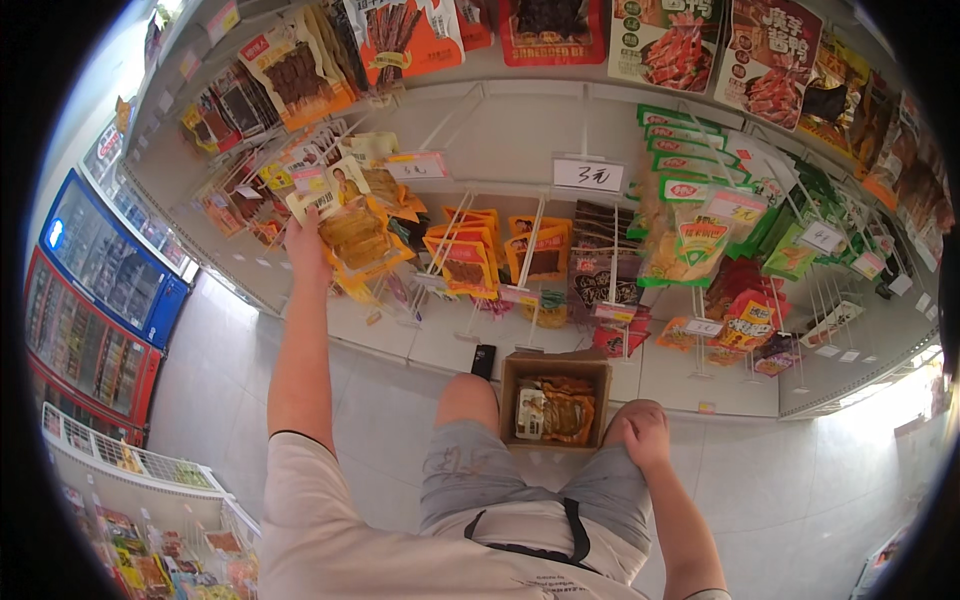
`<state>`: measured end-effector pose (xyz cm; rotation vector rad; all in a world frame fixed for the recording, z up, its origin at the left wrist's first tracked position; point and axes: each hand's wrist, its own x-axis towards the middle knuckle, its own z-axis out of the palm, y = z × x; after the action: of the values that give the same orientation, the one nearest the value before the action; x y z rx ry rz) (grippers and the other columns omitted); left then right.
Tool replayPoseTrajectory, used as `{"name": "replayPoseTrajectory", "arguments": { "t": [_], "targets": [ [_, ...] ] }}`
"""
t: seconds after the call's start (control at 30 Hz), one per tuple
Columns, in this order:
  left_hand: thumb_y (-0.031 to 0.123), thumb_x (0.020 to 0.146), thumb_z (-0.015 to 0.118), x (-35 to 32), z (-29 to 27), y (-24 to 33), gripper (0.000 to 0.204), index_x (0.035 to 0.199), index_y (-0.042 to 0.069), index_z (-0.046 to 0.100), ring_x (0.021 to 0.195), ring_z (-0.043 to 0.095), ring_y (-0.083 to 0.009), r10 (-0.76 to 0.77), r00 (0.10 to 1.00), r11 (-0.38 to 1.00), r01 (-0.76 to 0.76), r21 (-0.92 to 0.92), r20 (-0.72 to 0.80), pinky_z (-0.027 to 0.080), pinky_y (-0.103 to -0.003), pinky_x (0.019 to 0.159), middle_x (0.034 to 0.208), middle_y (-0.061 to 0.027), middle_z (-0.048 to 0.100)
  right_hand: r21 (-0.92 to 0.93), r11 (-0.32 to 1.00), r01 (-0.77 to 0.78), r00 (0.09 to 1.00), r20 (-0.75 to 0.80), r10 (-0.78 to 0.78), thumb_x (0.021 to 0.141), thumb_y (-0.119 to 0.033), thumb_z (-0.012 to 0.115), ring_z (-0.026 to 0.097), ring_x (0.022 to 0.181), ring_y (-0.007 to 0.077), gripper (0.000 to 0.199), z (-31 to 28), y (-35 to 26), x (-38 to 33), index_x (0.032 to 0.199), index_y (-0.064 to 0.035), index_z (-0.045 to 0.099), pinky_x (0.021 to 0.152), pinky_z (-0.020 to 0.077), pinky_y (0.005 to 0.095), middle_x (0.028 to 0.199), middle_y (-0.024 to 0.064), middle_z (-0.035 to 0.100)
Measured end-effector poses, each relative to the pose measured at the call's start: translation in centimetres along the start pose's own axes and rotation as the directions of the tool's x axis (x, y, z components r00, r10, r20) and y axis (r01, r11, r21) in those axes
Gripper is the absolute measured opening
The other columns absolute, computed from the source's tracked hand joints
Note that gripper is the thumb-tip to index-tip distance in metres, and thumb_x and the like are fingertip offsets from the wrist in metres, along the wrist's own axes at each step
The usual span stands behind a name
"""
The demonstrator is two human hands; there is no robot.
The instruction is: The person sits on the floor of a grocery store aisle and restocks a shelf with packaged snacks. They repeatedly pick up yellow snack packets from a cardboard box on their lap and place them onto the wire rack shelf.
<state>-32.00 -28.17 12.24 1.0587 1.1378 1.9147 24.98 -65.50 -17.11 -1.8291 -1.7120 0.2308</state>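
Note:
My left hand [307, 238] is stretched up to the display at the left. Its fingers are closed on the edge of a yellow snack packet [358, 238] with a clear window and brown food inside. Similar packets [385, 180] hang on hooks right behind it, and whether the held one touches a hook I cannot tell. My right hand [643, 432] rests on my right knee with nothing in it, fingers lying over the knee. Between my knees stands an open cardboard box [510, 405] with several packets [560, 412] of the same look inside.
Wire hooks hold orange packets [468, 262], green-and-white packets [690, 235] and red packets [748, 318], with price tags [588, 175] in front. A small black object [484, 361] lies by the box. Blue and red glass-door coolers [110, 270] stand left; a white wire rack [140, 455] is behind them.

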Motion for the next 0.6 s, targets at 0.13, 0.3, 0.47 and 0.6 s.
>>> {"name": "replayPoseTrajectory", "arguments": {
  "t": [0.13, 0.3, 0.47, 0.6],
  "targets": [
    [0.018, 0.114, 0.064, 1.6, -0.8, 0.1, 0.032, 0.141, 0.002, 0.065, 0.12, 0.067, -0.0205, -0.085, 0.996, 0.995, 0.085, 0.045, 0.006, 0.052, -0.038, 0.103, 0.136, -0.0075, 0.071, 0.004, 1.0, 0.005, 1.0, 0.016, -0.005, 0.096, -0.031, 0.072, 0.067, 0.122, 0.0311, 0.023, -0.1, -0.1, 0.2, 0.098, -0.0104, 0.083, 0.116, 0.0428, 0.0502, 0.114, 0.0065, 0.081],
    [0.02, 0.112, 0.068, 1.4, 0.3, 1.1, 0.034, 0.14, 0.001, 0.065, 0.12, 0.067, -0.0207, -0.194, 0.979, 0.978, 0.198, 0.066, -0.071, 0.053, -0.039, 0.102, 0.135, -0.0077, 0.071, -0.002, 1.0, 0.006, 1.0, -0.001, -0.006, 0.095, -0.03, 0.073, 0.068, 0.12, 0.0309, 0.023, 0.2, 0.1, 0.1, 0.098, -0.0099, 0.083, 0.115, 0.0441, 0.0503, 0.113, 0.0065, 0.082],
    [0.02, 0.112, 0.068, 2.7, -1.4, 0.0, 0.036, 0.142, 0.001, 0.064, 0.12, 0.067, -0.0214, -0.129, 0.991, 0.988, 0.132, 0.081, -0.033, 0.054, -0.039, 0.103, 0.135, -0.0081, 0.072, 0.022, 1.0, 0.013, 1.0, -0.007, -0.013, 0.094, -0.029, 0.073, 0.068, 0.12, 0.0309, 0.023, 0.3, 0.1, 0.3, 0.099, -0.0096, 0.083, 0.114, 0.0449, 0.0502, 0.113, 0.0071, 0.082],
    [0.019, 0.112, 0.068, 2.6, -1.2, 0.7, 0.037, 0.145, 0.001, 0.064, 0.121, 0.068, -0.0217, -0.134, 0.991, 0.99, 0.133, 0.053, 0.015, 0.054, -0.039, 0.103, 0.137, -0.0087, 0.071, 0.013, 1.0, 0.005, 1.0, 0.014, -0.006, 0.095, -0.029, 0.073, 0.067, 0.122, 0.0315, 0.023, 0.5, 0.5, 0.3, 0.101, -0.0093, 0.084, 0.115, 0.0439, 0.0504, 0.115, 0.0075, 0.081]
  ]
}}
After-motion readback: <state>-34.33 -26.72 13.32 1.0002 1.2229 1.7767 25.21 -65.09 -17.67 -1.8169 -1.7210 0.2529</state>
